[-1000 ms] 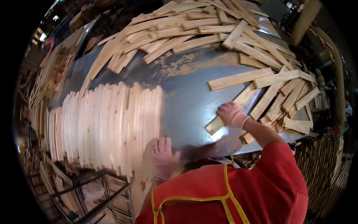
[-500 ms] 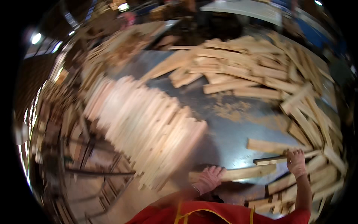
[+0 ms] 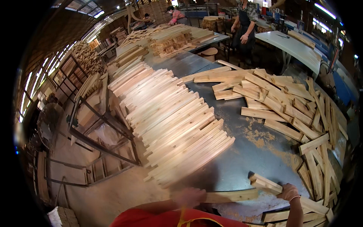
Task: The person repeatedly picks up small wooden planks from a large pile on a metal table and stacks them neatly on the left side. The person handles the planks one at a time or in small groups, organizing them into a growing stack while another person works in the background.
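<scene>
At the near edge of a dark metal table, my left hand [image 3: 191,196] is at the left end of a flat wooden board [image 3: 232,196]. Motion smears this hand, so its fingers and grip cannot be made out. Farther right, my right hand [image 3: 289,192] is closed around a short wooden board [image 3: 264,184]; a second piece seems to lie against it. Left of centre, a long row of narrow wooden strips [image 3: 177,125] lies packed side by side, with uneven ends.
A loose heap of boards [image 3: 272,94] curves along the right side of the metal table [image 3: 249,151], with sawdust [image 3: 261,138] beside it. Metal frames [image 3: 102,151] stand on the left. A co-worker [image 3: 245,30] stands beyond the table, near a white-topped table [image 3: 291,45].
The view has swung, bringing more of the far workshop into sight. My left hand has shifted toward the board's left end. The boards at my right hand now point up and left.
</scene>
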{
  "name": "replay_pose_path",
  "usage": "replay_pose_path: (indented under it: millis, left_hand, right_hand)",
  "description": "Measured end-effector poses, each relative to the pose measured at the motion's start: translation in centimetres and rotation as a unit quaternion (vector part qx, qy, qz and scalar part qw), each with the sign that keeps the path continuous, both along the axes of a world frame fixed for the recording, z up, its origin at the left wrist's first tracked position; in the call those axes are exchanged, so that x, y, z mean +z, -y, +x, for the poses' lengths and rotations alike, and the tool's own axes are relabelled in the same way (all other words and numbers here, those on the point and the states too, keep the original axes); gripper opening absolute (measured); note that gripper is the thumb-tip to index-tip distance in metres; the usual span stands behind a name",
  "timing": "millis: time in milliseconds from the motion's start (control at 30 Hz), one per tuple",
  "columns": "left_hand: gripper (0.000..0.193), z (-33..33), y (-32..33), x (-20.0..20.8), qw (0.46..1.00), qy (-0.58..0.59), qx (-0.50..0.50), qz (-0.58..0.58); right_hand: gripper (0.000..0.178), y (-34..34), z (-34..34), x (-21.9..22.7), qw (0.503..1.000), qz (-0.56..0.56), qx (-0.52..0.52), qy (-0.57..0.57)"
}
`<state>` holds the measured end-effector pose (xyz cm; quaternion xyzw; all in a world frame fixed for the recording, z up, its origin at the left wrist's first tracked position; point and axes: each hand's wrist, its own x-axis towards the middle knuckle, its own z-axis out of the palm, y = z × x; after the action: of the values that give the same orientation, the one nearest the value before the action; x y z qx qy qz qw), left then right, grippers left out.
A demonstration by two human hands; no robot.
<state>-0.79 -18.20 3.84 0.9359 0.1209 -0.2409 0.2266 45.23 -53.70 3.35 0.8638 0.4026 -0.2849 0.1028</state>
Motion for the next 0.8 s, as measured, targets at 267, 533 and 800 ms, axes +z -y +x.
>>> replay_pose_path:
  millis: [267, 533, 800]
  left_hand:
    - [0.033, -3.9, -1.9, 2.7, 0.884, 0.156, 0.332, -0.290]
    - [0.064, -2.0, -7.1, 0.2, 0.986, 0.017, 0.049, 0.158]
    - [0.099, -2.0, -7.1, -1.4, 0.963, 0.110, 0.044, 0.241]
  right_hand:
    - [0.058, -15.9, -9.9, 5.3, 0.937, 0.232, -0.248, 0.081]
    - [0.063, -30.8, -25.7, -4.6, 0.828, 0.306, -0.392, -0.259]
    - [0.064, -19.2, -21.4, -0.1, 0.929, 0.274, -0.133, -0.211]
